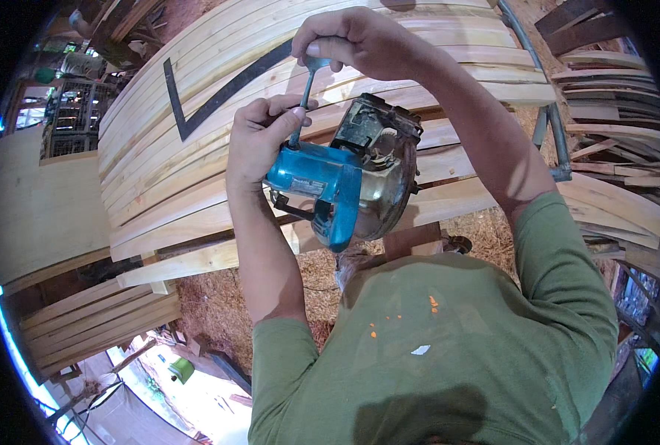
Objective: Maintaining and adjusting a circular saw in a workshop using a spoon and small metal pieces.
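Note:
A blue circular saw (311, 174) rests on the light wooden boards in front of me, its metal blade guard (389, 178) and base to the right. Upright over the end of its motor housing stands a screwdriver (307, 89) with a thin shaft and a bluish handle. My right hand (367, 43) is closed around the handle from above. Lower down, my left hand (255, 141) pinches the shaft between thumb and fingers, close to the housing. The screwdriver's tip meets the housing; what it touches there is too small to make out.
A dark carpenter's square (230, 93) lies on the long boards (166, 163) beyond my left hand. Stacked planks (619, 111) stand at the right, behind a metal pipe frame (557, 141). More boards (100, 326) are at lower left. Sawdust (215, 311) covers the ground.

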{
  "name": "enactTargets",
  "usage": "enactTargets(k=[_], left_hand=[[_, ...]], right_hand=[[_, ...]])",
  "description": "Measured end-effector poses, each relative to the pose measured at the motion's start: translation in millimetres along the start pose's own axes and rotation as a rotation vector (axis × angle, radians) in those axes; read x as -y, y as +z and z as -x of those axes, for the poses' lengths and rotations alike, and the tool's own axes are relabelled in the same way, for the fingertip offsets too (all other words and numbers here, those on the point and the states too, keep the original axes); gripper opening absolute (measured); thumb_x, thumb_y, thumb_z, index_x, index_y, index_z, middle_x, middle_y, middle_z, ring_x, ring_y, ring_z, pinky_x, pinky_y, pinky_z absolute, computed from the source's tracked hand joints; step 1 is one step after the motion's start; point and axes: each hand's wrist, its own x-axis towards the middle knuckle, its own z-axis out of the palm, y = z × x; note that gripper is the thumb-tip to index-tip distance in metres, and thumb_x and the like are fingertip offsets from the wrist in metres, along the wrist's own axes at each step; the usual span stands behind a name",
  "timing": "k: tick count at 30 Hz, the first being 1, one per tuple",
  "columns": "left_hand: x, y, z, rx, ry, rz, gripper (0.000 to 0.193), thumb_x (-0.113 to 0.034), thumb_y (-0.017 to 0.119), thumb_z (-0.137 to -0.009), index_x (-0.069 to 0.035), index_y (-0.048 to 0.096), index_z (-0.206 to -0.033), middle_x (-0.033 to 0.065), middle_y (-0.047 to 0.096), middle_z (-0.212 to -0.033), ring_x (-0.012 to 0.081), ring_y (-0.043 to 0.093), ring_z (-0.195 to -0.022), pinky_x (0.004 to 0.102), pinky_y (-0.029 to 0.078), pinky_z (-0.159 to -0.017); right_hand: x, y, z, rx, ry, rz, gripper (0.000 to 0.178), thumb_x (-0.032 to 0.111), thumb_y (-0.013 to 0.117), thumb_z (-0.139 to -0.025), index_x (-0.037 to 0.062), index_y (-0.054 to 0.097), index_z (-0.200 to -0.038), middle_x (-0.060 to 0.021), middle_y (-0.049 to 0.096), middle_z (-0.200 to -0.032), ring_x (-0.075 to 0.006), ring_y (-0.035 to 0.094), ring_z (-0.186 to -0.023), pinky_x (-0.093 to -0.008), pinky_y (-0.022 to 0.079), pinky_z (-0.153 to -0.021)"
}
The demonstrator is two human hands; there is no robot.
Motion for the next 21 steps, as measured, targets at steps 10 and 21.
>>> enactTargets(k=[10, 21], left_hand=[[6.5, 0.1, -0.6, -0.024, 0.014, 0.046, 0.014, -0.004, 0.077, -0.093, 0.003, 0.067, -0.087, 0.0165, 0.080, -0.102, 0.0176, 0.073, -0.087, 0.0308, 0.061, -0.075], [11.2, -7.0, 0.8, -0.040, -0.022, -0.105, 0.012, 0.000, 0.078, -0.089, 0.004, 0.075, -0.100, 0.0130, 0.078, -0.097, 0.0167, 0.070, -0.085, 0.0304, 0.055, -0.081]], right_hand=[[2.8, -2.8, 1.0, 0.103, 0.170, -0.049, 0.017, 0.014, 0.058, -0.106, 0.0038, 0.070, -0.112, -0.0051, 0.069, -0.090, -0.0124, 0.064, -0.079, -0.0304, 0.053, -0.069], [14.5, -2.4, -4.4, 0.037, 0.271, 0.222, 0.032, 0.023, 0.058, -0.106, 0.0028, 0.064, -0.130, -0.0151, 0.073, -0.102, -0.0209, 0.071, -0.090, -0.0367, 0.057, -0.077]])
